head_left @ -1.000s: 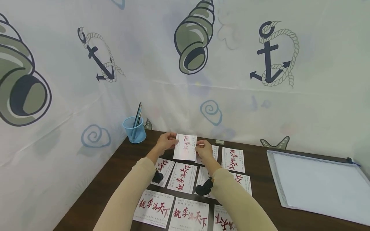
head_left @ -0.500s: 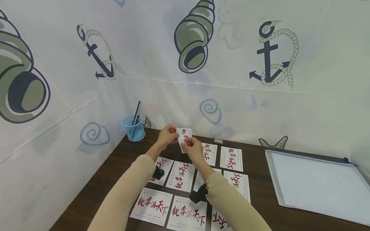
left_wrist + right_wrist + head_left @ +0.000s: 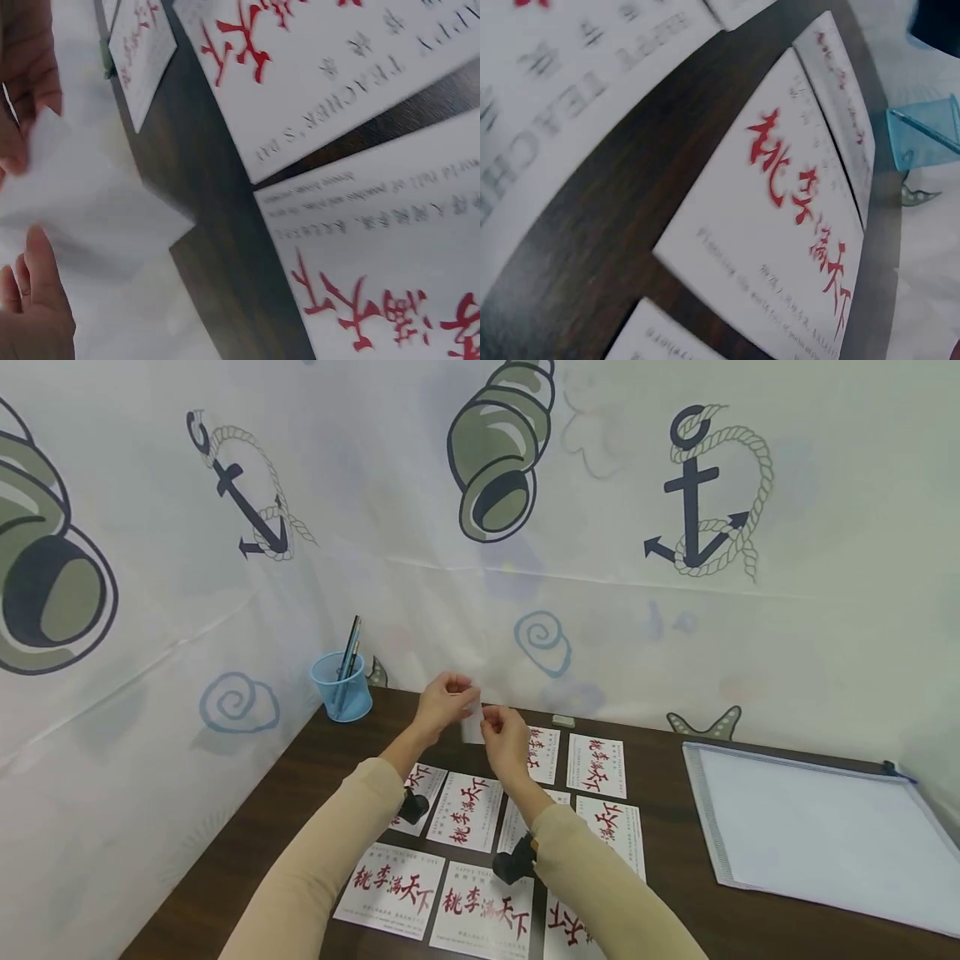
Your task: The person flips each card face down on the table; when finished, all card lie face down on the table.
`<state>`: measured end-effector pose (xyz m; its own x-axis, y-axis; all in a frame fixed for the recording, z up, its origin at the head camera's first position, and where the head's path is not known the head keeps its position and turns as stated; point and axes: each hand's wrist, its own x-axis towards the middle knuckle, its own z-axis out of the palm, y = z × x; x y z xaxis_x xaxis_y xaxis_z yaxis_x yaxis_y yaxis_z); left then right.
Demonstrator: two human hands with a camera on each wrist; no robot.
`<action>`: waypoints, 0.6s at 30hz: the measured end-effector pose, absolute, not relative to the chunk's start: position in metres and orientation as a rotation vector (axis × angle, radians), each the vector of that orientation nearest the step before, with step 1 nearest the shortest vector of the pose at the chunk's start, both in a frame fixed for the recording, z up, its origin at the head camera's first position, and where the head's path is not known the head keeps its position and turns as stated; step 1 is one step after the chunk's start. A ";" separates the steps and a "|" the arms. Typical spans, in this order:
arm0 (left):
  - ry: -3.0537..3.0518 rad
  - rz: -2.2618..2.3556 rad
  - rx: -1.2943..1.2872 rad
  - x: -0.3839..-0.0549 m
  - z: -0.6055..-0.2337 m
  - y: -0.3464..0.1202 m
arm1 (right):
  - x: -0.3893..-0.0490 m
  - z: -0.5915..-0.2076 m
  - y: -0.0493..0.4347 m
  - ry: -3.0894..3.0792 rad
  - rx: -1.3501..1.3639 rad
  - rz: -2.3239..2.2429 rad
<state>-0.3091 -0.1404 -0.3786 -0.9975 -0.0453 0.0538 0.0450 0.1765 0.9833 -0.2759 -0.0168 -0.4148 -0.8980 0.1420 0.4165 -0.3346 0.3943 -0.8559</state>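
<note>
Near the back edge of the table, both hands hold one white paper card (image 3: 472,727) up between them. My left hand (image 3: 444,705) pinches it on the left, and my right hand (image 3: 506,739) pinches it on the right. From the head view the card looks narrow, its blank side showing. The left wrist view shows the card (image 3: 112,217) as a blank, slightly blurred sheet between the fingers of both hands. Several cards with red Chinese lettering, such as this printed card (image 3: 465,812), lie in rows beneath the arms. Neither hand shows in the right wrist view.
A light blue cup (image 3: 342,689) with pencils stands at the back left corner. A small eraser (image 3: 563,721) lies by the back edge. To the right is a whiteboard (image 3: 817,835). Patterned white cloth (image 3: 600,635) hangs right behind the table.
The card has turned from its red printed face to a narrow blank side. My right hand has come leftward, closer to the left, and both hands have risen slightly.
</note>
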 end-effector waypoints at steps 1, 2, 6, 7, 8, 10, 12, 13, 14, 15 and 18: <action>-2.370 -1.926 -0.003 -0.310 -0.380 -0.142 | -0.277 -0.415 -0.016 -2.213 0.123 1.534; -2.390 -1.862 0.006 -0.311 -0.382 -0.144 | -0.278 -0.415 -0.015 -2.191 0.076 1.563; -2.494 -1.685 0.142 -0.310 -0.393 -0.155 | -0.281 -0.418 -0.012 -2.119 -0.106 1.728; -2.518 -1.680 0.171 -0.309 -0.395 -0.158 | -0.282 -0.419 -0.012 -2.112 -0.138 1.752; -2.536 -1.689 0.194 -0.309 -0.398 -0.160 | -0.282 -0.420 -0.012 -2.107 -0.163 1.774; -2.560 -1.723 0.222 -0.307 -0.401 -0.164 | -0.283 -0.423 -0.012 -2.100 -0.195 1.825; -2.573 -1.716 0.230 -0.306 -0.403 -0.167 | -0.284 -0.424 -0.013 -2.110 -0.209 1.858; -2.576 -1.705 0.234 -0.306 -0.404 -0.169 | -0.284 -0.425 -0.014 -2.120 -0.213 1.872; -2.585 -1.683 0.235 -0.305 -0.404 -0.169 | -0.284 -0.427 -0.014 -2.137 -0.215 1.879; -2.604 -1.647 0.240 -0.305 -0.404 -0.171 | -0.284 -0.427 -0.014 -2.159 -0.216 1.891; -2.666 -1.550 0.265 -0.303 -0.406 -0.174 | -0.283 -0.429 -0.015 -2.286 -0.180 1.861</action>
<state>-0.3033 -0.1736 -0.4055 -0.9842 -0.1711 -0.0456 -0.1243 0.4841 0.8662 -0.2829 -0.0151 -0.4288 -0.9750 0.2111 0.0687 -0.0245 0.2055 -0.9784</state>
